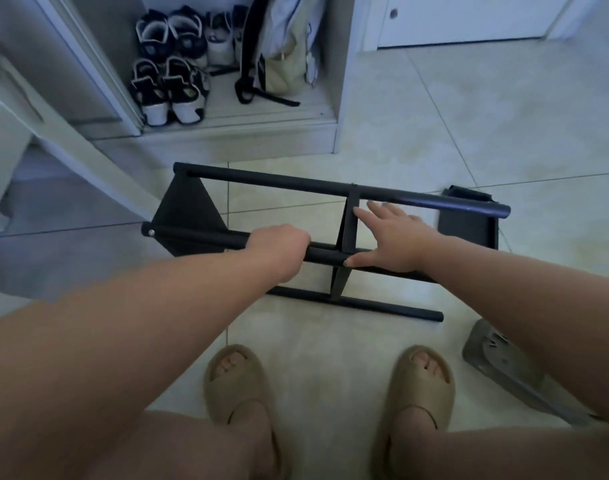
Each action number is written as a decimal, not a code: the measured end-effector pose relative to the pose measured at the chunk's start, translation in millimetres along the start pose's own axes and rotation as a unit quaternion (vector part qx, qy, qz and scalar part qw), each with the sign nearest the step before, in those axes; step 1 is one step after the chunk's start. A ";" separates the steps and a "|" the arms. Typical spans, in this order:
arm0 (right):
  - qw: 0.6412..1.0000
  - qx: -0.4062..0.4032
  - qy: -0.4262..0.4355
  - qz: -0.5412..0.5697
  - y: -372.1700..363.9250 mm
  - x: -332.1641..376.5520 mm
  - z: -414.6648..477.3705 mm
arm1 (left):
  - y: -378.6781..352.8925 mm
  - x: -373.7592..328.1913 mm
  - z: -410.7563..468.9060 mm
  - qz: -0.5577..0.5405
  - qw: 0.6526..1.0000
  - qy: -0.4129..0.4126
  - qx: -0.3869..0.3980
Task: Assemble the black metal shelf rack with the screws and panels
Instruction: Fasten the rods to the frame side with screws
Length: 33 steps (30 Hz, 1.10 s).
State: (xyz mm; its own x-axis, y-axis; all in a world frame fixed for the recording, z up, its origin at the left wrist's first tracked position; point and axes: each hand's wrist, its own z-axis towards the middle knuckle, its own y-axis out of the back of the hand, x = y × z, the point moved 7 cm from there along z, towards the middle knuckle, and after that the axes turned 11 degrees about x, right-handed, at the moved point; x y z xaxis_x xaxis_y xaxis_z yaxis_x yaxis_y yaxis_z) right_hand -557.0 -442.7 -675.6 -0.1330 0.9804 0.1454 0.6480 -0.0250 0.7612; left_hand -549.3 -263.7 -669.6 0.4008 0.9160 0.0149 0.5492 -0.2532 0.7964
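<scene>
- Seen from the head camera, the black metal shelf rack (325,254) lies on its side on the pale tiled floor (434,116). It is just in front of the person's two tan foam slippers (237,382).
- It looks only part built — a flat black metal panel (469,230) lies loose on the floor under the right ends of the tubes.
- What could go wrong: the right ends of the long tubes look free, with nothing joining them. If the rack is lifted or turned by one tube alone, I think it could twist. Then the thin black middle panel (349,223) could bend or pop loose.
- The free ends could also swing down and bang the loose panel or scratch the tiles.
- The feet are close, so a dropped rack could land on bare toes.
- One small silver screw (151,232) shows at the left end, by the black three-cornered panel (185,213). I cannot tell how tight it is. If it is loose, that end could wobble.
- The left hand (278,251) has its fingers curled tight round the middle black tube (199,237), gripping it from above.
- The right hand (393,240) is spread wide with straight fingers and holds nothing. Its thumb touches the same tube. Its fingertips (375,209) reach up beside the middle panel — I cannot tell if they touch it.
</scene>
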 end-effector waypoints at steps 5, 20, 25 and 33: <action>0.995 0.065 0.023 0.075 0.3 10.5 -29.3 | 9.5 -0.3 -13.9 -0.010 1.000 0.014 -0.023; 0.999 0.013 -0.029 0.042 -4.4 -11.6 -70.9 | 23.9 -6.6 -24.1 -0.092 0.994 -0.010 -0.060; 0.998 -0.033 -0.032 0.029 1.2 -22.0 -37.4 | 31.2 4.7 9.1 -0.091 0.989 -0.016 -0.116; 0.991 -0.113 -0.018 0.076 3.1 -44.8 76.7 | 25.6 35.9 111.7 -0.060 0.982 0.045 -0.174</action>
State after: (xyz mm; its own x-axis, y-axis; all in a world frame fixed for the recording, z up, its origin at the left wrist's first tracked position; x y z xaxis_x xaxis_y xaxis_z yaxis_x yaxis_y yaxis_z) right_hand -491.5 -471.7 -728.3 -0.0175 0.9683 0.2493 0.4730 -0.2116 0.8553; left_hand -438.9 -272.0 -716.2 0.2736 0.9605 -0.0504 0.2977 -0.0348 0.9540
